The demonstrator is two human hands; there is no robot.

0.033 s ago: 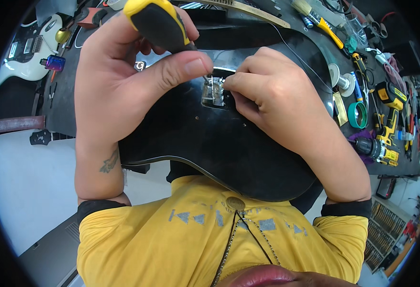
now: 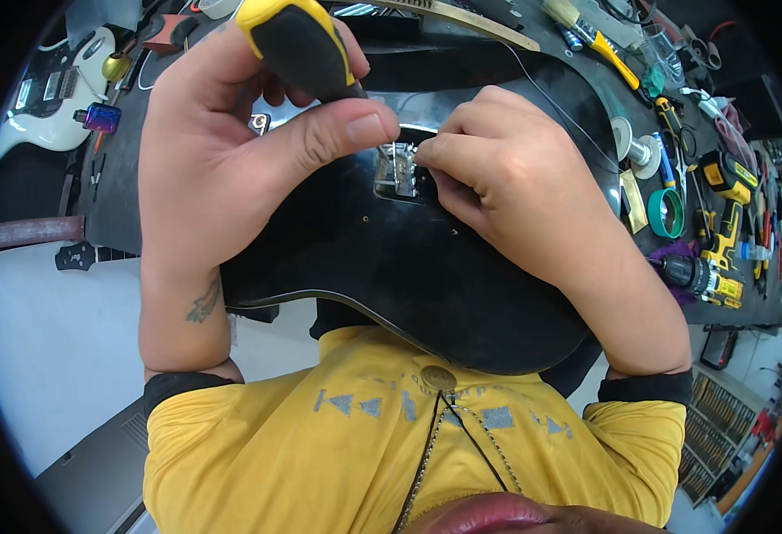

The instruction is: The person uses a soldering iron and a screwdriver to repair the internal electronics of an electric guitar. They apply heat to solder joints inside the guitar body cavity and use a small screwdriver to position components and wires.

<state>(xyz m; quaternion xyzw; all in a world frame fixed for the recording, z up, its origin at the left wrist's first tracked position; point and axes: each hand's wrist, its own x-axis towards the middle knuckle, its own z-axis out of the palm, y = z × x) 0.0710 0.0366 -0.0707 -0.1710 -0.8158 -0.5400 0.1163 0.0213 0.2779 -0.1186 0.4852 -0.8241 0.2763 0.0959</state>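
My left hand (image 2: 249, 160) is closed around a yellow-and-black screwdriver (image 2: 298, 49), its thumb against the lower end of the handle. The tool's shaft points down at a metal bridge assembly (image 2: 396, 176) set in an opening in a black guitar body (image 2: 391, 267), which lies before my torso. My right hand (image 2: 507, 173) has its fingers curled, with the index fingertip and thumb at the right side of the metal assembly; whatever they pinch is too small or hidden to make out.
A cluttered dark workbench (image 2: 115, 218) holds a white guitar (image 2: 48, 125) at left. At right are a brush (image 2: 604, 49), wire spool (image 2: 636, 151), green tape roll (image 2: 667, 214), cordless drill (image 2: 716, 262) and several hand tools. A wooden strip (image 2: 489, 31) lies behind the black guitar.
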